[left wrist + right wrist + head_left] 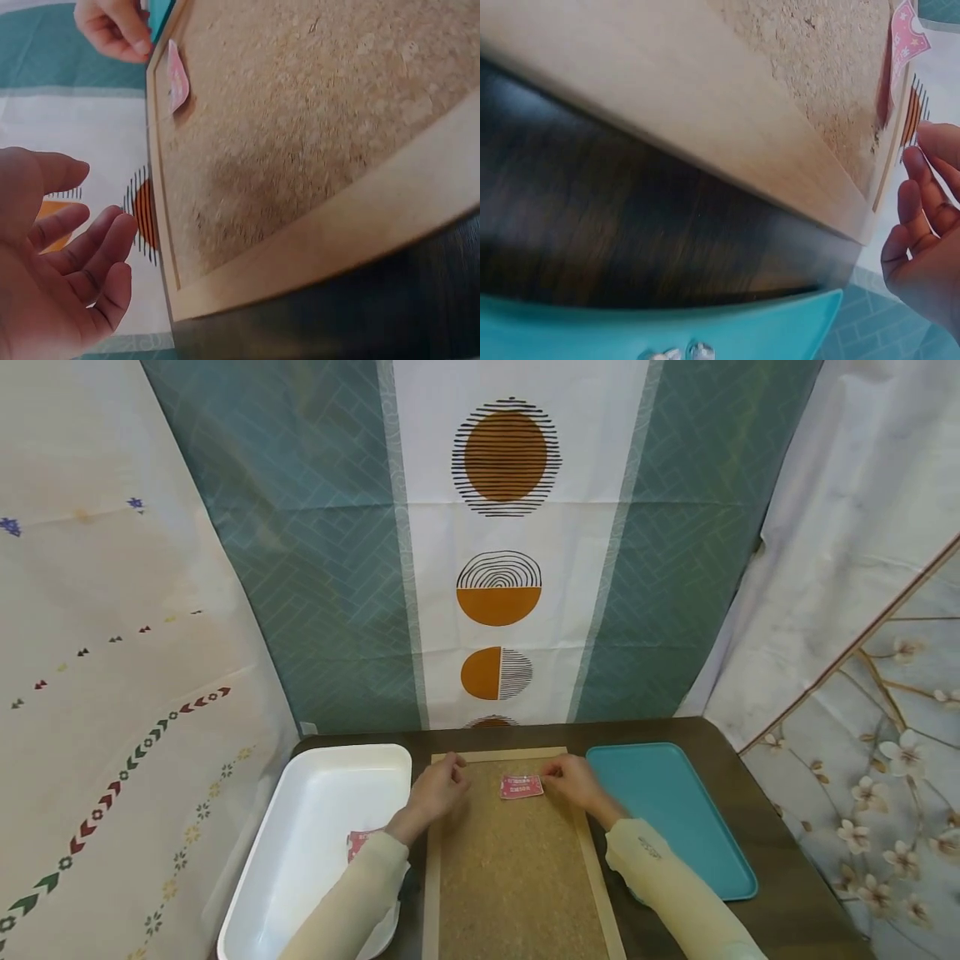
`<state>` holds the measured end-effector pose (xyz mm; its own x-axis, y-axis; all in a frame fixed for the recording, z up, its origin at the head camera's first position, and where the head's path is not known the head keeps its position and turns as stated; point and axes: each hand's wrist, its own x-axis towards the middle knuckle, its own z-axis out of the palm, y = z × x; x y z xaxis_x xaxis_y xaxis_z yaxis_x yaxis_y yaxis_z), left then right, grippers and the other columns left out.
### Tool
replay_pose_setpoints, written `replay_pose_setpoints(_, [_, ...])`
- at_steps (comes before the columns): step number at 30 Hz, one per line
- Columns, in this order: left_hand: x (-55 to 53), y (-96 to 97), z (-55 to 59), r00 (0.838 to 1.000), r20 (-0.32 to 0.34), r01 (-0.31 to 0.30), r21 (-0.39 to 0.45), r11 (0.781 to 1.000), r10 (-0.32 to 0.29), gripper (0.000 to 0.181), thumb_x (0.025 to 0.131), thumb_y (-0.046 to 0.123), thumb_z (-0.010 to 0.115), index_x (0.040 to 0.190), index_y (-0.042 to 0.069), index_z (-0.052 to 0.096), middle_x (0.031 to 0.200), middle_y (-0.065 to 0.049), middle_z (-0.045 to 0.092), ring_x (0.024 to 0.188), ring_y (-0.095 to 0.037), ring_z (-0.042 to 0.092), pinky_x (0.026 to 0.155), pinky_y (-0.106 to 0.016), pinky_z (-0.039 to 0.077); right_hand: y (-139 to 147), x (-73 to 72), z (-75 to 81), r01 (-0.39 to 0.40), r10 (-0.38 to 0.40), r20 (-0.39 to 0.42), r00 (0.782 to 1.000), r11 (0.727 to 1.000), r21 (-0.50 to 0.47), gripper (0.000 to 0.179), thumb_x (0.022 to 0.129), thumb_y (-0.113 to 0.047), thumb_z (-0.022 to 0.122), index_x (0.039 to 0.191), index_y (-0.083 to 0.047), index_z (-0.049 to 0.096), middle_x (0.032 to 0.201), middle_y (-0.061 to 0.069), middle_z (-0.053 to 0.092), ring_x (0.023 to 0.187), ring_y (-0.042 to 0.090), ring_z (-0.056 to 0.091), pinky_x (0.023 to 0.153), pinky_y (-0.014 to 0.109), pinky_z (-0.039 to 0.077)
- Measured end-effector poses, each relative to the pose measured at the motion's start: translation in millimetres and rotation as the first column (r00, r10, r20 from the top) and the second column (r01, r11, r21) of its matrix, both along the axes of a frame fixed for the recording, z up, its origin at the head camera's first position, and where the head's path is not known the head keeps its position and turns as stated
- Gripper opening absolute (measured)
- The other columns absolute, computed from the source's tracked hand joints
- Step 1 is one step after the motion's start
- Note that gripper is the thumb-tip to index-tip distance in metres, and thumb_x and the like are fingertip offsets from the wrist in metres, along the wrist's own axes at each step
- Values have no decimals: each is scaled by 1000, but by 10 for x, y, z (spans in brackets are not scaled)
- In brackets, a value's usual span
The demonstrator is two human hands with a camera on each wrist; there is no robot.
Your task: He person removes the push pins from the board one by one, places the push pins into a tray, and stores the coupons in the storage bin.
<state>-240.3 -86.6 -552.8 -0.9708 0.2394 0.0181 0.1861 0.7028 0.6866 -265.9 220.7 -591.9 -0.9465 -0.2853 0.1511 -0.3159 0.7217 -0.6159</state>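
Note:
A small pink printed paper slip lies near the far end of a framed cork board. Its edges curl up from the cork in the left wrist view. Beside the slip's right edge is my right hand, its thumb and index fingertips close together; in the right wrist view its fingers are loosely bent, and I see nothing between them. My left hand hovers over the board's left edge, apart from the slip. Its fingers are relaxed and hold nothing.
Left of the board stands a white tray with more pink slips, partly behind the left sleeve. A teal tray on the right holds small shiny clear pieces. The dark table ends at a hanging patterned cloth.

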Motion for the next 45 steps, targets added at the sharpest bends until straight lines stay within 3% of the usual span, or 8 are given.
replay_pose_setpoints(4, [-8,88,-45,1000,19,21,12,1000,-22,43,102,16,67,142,5,54,86,-2,64,63,-15,56,55,-30,47,-74,-43,-28,26,-26,34,999,1000,-2,5,95,-6,77,94,-2,80,89,3,74,85,18,65,83,44,58])
replay_pose_setpoints(11, [15,261,-52,992,120,43,49,998,-48,54,105,18,64,153,8,44,88,-3,63,67,-18,60,57,-31,50,-191,-113,-55,105,-108,29,994,992,75,7,95,-13,79,88,-14,81,90,-2,76,88,19,68,91,52,52])
replay_pose_setpoints(20, [-55,426,-115,992,96,80,30,996,-83,52,105,19,63,153,7,47,87,-3,62,65,-16,57,55,-31,46,-250,-208,-104,132,-139,81,987,987,88,8,96,-15,78,89,-17,80,92,-3,75,89,17,66,90,50,51])
replay_pose_setpoints(27, [-122,607,-216,988,138,65,29,997,-69,50,105,22,65,151,12,49,95,-3,62,78,-19,60,66,-33,51,-285,-224,-148,145,-153,84,985,984,99,6,95,-13,78,90,-14,80,91,-2,74,89,19,63,92,52,45])
replay_pose_setpoints(34, [-102,663,-329,987,148,57,40,998,-63,45,106,25,64,147,12,54,111,-6,67,93,-21,61,87,-44,58,-366,-247,-163,128,-136,70,988,986,104,10,92,-8,78,89,-17,80,92,-1,75,92,22,65,94,56,45])
replay_pose_setpoints(40, [-115,662,-405,991,112,71,18,997,-73,38,106,23,65,141,11,58,99,-3,64,84,-19,59,71,-37,51,-416,-263,-177,121,-132,85,988,984,132,8,93,-10,78,89,-17,79,92,-1,71,90,20,62,93,55,46])
replay_pose_setpoints(45, [-111,681,-458,992,109,63,20,998,-65,38,105,18,67,142,11,59,97,-2,64,84,-18,58,72,-35,52,-439,-266,-188,130,-149,139,979,982,134,9,94,-11,78,89,-18,77,88,-3,70,85,18,59,95,55,44])
